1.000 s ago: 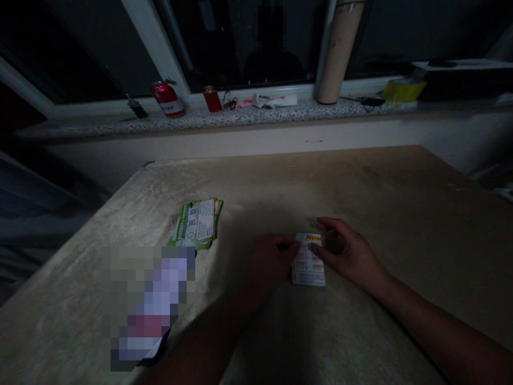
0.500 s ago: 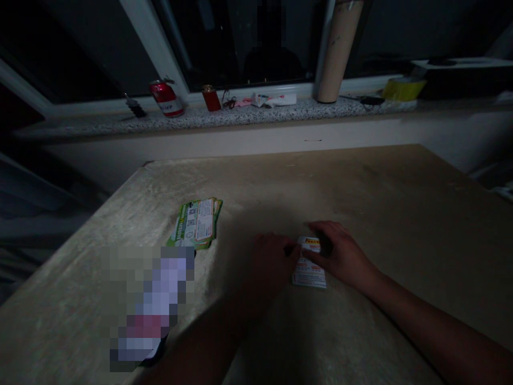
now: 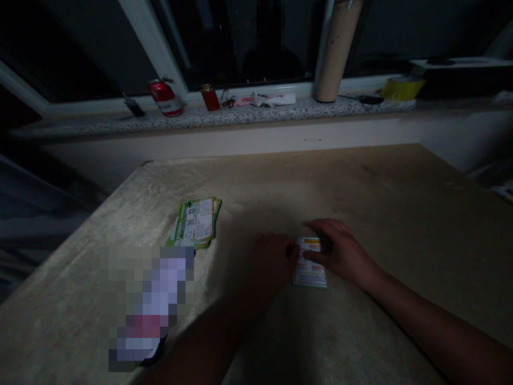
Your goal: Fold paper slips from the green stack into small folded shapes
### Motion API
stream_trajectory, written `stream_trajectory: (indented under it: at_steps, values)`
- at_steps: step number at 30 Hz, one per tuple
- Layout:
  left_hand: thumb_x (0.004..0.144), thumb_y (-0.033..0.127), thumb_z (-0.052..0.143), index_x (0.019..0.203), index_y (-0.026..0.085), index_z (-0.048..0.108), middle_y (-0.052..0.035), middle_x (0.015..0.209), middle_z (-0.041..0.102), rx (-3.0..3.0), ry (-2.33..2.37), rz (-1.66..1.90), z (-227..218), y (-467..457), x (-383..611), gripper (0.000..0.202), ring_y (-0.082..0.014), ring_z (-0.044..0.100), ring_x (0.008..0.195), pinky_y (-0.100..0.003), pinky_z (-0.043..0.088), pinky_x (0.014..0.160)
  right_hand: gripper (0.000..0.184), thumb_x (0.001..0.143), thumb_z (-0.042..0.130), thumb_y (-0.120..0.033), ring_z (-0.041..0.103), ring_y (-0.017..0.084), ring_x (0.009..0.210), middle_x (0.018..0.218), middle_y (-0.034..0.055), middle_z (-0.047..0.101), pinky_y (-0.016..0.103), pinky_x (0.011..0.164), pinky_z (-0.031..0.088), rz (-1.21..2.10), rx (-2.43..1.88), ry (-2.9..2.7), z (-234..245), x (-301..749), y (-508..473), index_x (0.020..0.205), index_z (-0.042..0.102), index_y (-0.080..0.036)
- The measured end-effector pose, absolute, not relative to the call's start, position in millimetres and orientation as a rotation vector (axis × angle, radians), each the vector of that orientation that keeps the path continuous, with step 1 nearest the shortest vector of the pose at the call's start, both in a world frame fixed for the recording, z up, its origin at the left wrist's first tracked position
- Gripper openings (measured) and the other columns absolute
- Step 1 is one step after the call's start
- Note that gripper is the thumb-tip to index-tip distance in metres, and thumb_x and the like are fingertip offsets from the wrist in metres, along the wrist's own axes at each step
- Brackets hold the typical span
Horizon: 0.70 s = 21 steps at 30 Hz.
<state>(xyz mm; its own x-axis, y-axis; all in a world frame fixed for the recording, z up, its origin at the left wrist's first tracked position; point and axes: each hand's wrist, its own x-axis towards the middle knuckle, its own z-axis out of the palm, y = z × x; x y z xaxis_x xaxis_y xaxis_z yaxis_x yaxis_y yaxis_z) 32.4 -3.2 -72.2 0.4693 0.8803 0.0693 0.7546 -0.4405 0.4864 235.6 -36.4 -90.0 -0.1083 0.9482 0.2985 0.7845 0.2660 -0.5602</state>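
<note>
Evidently, the handling here is all about keeping the printed paper [image 3: 313, 277] flat and square on the table [image 3: 401, 214]. It lies between the two hands, its near end uncovered and what looks like a second edge peeping out at its seven o'clock. The left hand [image 3: 273, 261] sits at the paper's nine o'clock, fingers bunched in deep shadow; whether they pinch the edge or merely press against it, I cannot tell. The right hand [image 3: 345, 250] comes in from two o'clock, thumb over the printed face and fingers arched well apart from it; a firm pinch there cannot be made out either. Light, even pressure from both sides seems best, with fingertips low along the edges, since one hard push could skew or buckle the paper. The green cards [image 3: 195, 223], between nine and ten o'clock, lie safely apart from the hands.
</note>
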Motion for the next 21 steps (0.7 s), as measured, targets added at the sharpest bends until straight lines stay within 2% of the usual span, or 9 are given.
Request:
stream_trajectory:
  at_steps: [9, 21]
  values:
    - [0.094, 0.032, 0.061, 0.085, 0.019, 0.072, -0.0064, 0.084, 0.073, 2.321, 1.364, 0.461, -70.2, -5.1, 32.5, 0.02, -0.0248, 0.064, 0.086, -0.043, 0.041, 0.093, 0.059, 0.079, 0.08, -0.035, 0.051, 0.036, 0.134, 0.144, 0.0126, 0.058, 0.058, 0.108, 0.043, 0.341, -1.617, -2.059, -84.5, 253.1, -41.5, 0.134, 0.062, -0.028]
    - [0.094, 0.032, 0.061, 0.087, 0.02, 0.073, -0.0048, 0.085, 0.074, 2.332, 1.399, 0.426, -70.6, -3.7, 33.2, 0.018, -0.0234, 0.065, 0.086, -0.042, 0.042, 0.093, 0.053, 0.082, 0.075, -0.034, 0.051, 0.036, 0.136, 0.147, 0.0117, 0.056, 0.058, 0.109, 0.042, 0.387, -1.643, -2.096, -80.2, 260.5, -45.2, 0.133, 0.062, -0.029]
